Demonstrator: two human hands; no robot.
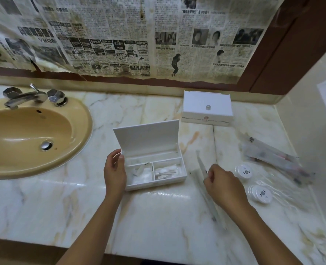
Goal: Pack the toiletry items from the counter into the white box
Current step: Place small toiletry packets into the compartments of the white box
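Box point(174, 167) is sitting open mid-counter, part-filled, the left hand point(114, 169) gripping its left wall while the right hand point(222, 185) is pinching a long packet point(206, 188) beside it, probably needing swinging into the back compartment.

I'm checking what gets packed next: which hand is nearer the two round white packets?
Right. The right hand, pinching a long wrapped packet, sits just left of the round white packets; the left hand grips the open white box, far left.

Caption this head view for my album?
Left hand steadies open white plastic box; right hand grips long wrapped packet.
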